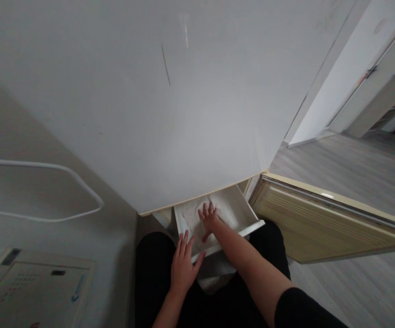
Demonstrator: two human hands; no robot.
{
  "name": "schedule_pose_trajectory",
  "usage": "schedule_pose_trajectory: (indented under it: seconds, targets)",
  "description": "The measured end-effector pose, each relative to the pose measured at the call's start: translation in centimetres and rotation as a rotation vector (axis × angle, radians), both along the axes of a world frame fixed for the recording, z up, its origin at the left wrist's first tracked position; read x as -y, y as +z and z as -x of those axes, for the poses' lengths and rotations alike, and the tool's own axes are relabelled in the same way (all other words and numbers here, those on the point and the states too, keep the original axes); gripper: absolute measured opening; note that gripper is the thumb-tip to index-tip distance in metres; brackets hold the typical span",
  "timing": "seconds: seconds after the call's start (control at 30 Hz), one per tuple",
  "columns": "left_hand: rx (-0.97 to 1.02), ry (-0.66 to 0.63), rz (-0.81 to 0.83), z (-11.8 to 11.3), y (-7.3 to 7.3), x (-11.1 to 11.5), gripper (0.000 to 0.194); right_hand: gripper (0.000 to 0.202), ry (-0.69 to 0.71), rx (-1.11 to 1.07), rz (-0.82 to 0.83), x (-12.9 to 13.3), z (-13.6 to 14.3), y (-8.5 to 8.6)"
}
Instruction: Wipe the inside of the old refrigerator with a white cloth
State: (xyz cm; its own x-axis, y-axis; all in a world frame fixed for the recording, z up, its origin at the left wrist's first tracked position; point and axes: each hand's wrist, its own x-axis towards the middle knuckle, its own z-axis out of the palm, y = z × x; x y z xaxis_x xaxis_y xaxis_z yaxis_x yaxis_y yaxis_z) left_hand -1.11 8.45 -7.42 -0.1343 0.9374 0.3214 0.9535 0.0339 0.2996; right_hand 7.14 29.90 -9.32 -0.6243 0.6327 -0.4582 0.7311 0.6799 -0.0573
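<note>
A white drawer (pixel 241 209) is pulled out under a large pale surface. My right hand (pixel 208 222) reaches into it with fingers spread, over a whitish item (pixel 191 218) that I cannot make out clearly. At the drawer's front left corner is my left hand (pixel 184 264), its fingers apart and lying on or near the front edge. Neither hand shows anything held.
The large whitish surface (pixel 183 114) fills the upper middle. An open door (pixel 320 218) with a yellowish inner side stands at the right. On the left are a white cable (pixel 64 167) and a wall box (pixel 40 287). Grey floor (pixel 354 168) lies at the right.
</note>
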Motion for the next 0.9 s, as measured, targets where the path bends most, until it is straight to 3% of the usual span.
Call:
schedule_pose_trajectory:
  seconds: [0.07, 0.17, 0.3, 0.4, 0.5, 0.6, 0.77, 0.9]
  targets:
    - [0.0, 0.001, -0.007, 0.2, -0.3, 0.0, 0.056, 0.153, -0.008, -0.012, 0.003, 1.5, 2.9, -0.7]
    - [0.012, 0.005, -0.013, 0.4, -0.7, 0.0, 0.055, 0.12, 0.001, -0.034, 0.04, 3.5, 6.6, -1.6]
    - [0.051, -0.006, -0.014, 0.7, -0.9, 0.0, 0.054, 0.088, 0.105, -0.01, 0.087, 4.0, 7.7, -2.0]
    - [0.07, -0.004, -0.003, 0.7, -0.8, 0.0, 0.05, 0.091, 0.173, -0.035, 0.074, 2.3, 5.6, -1.7]
    - [0.079, -0.011, 0.0, 0.6, -0.7, 0.0, 0.045, 0.119, 0.207, -0.103, 0.06, -0.4, 2.7, -1.3]
    - [0.097, -0.002, 0.004, 0.5, -0.4, 0.1, 0.044, 0.135, 0.118, -0.112, 0.056, -2.9, -0.6, -1.0]
    - [0.113, -0.016, 0.003, 0.4, -0.2, 0.2, 0.042, 0.142, -0.136, -0.019, 0.068, -5.7, -7.7, -0.5]
    - [0.115, -0.012, 0.001, 0.3, -0.2, 0.0, 0.04, 0.123, -0.244, 0.103, 0.099, -5.9, -11.0, 0.0]
